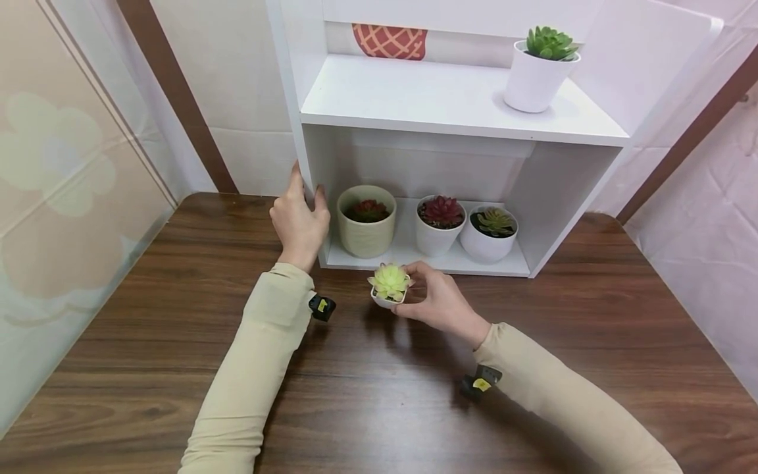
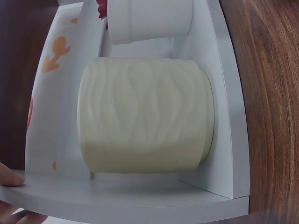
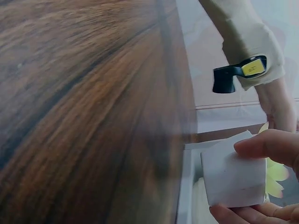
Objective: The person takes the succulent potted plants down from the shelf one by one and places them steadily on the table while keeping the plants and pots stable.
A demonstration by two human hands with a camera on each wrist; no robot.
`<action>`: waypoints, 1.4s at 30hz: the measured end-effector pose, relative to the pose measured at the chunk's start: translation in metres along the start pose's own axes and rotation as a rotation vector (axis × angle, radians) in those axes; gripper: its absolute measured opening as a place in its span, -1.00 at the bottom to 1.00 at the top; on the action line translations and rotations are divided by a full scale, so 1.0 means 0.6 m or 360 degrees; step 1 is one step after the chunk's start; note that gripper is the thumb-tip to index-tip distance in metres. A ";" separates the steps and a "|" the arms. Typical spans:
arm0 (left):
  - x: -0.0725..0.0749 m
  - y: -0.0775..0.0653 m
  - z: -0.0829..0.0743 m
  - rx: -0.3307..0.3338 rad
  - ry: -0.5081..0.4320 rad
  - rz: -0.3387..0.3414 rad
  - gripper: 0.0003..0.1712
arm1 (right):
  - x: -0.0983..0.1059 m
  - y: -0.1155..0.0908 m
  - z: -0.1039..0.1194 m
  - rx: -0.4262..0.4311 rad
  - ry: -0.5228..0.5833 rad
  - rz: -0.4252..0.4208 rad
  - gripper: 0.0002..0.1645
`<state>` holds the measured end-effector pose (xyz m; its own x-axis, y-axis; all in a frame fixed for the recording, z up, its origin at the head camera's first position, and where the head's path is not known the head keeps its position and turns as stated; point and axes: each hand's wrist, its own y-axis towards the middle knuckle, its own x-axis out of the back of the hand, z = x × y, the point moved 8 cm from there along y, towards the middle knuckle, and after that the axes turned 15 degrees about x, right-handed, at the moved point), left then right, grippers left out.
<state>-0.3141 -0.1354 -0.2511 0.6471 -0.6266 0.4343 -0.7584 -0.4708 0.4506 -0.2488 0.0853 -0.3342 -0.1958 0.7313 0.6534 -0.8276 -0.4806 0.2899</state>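
Right hand (image 1: 439, 303): pinches the small potted succulent (image 1: 389, 283) between thumb and fingers
Succulent's place: over the wooden table (image 1: 367, 401), just before the white shelf (image 1: 468, 130)
Left hand (image 1: 301, 222): grips the shelf's left edge — thumb inside
Lower board (image 1: 406, 242): cream pot (image 1: 365, 238) left, two white pots (image 1: 437, 240) right
Upper board (image 1: 408, 87): green plant (image 1: 551, 43), potted, right end

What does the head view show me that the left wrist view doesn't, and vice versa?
Only the head view shows the right hand holding a small yellow-green succulent, the green plant on the upper shelf, and the round white pot at lower right.

Only the left wrist view shows orange marks on the backdrop, and makes clear the wavy ridges on the cream pot.

Both show that pot, the white pot with red leaves, the tabletop, and the left hand gripping the side panel.
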 end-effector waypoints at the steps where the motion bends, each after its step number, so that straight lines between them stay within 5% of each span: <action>1: 0.000 0.000 0.000 -0.0002 -0.0001 -0.0001 -0.47 | -0.002 0.000 -0.002 0.0000 -0.0020 0.0010 -0.36; 42: 0.000 0.000 0.000 -0.0021 -0.0037 -0.0023 -0.48 | -0.032 -0.001 -0.047 -0.0106 0.0044 0.0040 -0.38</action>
<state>-0.3138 -0.1355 -0.2511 0.6558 -0.6340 0.4098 -0.7479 -0.4719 0.4668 -0.2592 0.0851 -0.3668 -0.2306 0.7328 0.6402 -0.8551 -0.4666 0.2260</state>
